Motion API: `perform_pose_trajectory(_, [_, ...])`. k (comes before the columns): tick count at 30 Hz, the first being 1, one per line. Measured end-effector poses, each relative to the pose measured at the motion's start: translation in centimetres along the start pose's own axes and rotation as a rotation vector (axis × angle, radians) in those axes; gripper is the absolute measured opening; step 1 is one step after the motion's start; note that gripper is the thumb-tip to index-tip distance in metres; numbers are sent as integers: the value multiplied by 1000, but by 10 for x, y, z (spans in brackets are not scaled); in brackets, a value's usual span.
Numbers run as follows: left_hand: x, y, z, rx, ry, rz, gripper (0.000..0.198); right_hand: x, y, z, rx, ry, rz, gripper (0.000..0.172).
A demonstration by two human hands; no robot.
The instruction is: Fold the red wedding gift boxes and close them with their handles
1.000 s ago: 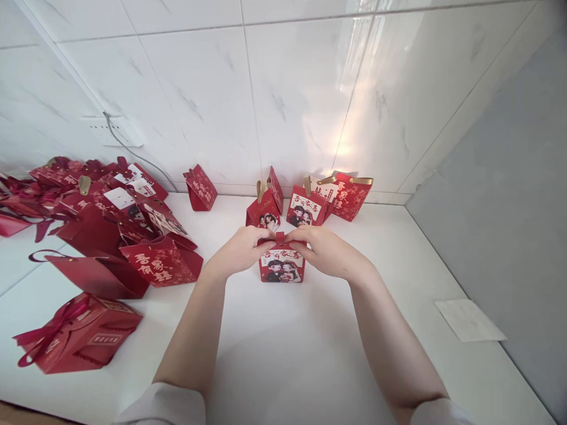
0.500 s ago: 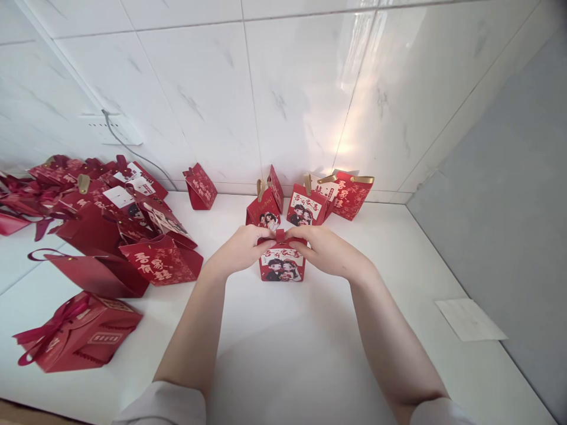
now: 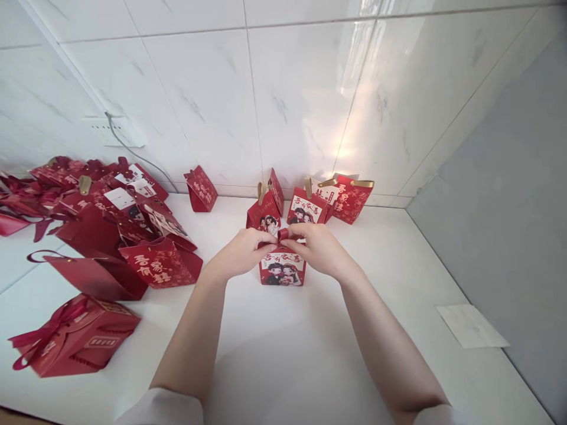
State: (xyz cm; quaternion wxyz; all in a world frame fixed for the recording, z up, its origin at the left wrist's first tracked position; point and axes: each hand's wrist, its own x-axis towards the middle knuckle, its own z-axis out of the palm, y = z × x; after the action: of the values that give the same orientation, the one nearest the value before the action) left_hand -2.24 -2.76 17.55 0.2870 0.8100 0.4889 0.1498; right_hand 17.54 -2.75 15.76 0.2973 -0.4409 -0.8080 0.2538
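A small red gift box [image 3: 282, 273] stands upright on the white table in front of me, its white front panel printed with a cartoon couple and Chinese characters. From its top rises a dark red ribbon loop [image 3: 282, 234]. My left hand [image 3: 251, 251] pinches at the loop's left side, thumb and forefinger closed along the box's top. On the other side, my right hand [image 3: 316, 248] pinches the ribbon between thumb and forefinger. The fingertips of both hands nearly meet above the box and cover part of its upper edge.
Behind stand a red box with a gold handle [image 3: 264, 215], a similar couple-print box [image 3: 305, 203] and a red bag [image 3: 352, 198]. Several red boxes [image 3: 162, 262] crowd the left, with a bow-tied box [image 3: 84, 336] nearest. White paper [image 3: 472, 326] lies at right.
My right hand has shifted left and inward, from the box's top right edge to the ribbon loop. The left fingertips have also moved slightly inward. The box stays in place.
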Motion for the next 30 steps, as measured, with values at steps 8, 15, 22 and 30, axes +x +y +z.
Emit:
perform_pose_trajectory(8, [-1, 2, 4, -14, -4, -22, 25, 1, 1, 2, 131, 29, 17, 20])
perform_pose_trajectory(15, [6, 1, 8, -53, 32, -68, 26, 1, 2, 0, 188, 57, 1, 17])
perform_pose_trajectory(22, [5, 0, 5, -48, 50, -29, 26, -2, 5, -4, 237, 16, 11, 6])
perform_pose_trajectory(30, [1, 5, 1, -14, 57, -40, 21, -4, 10, -4, -12, -138, -14, 5])
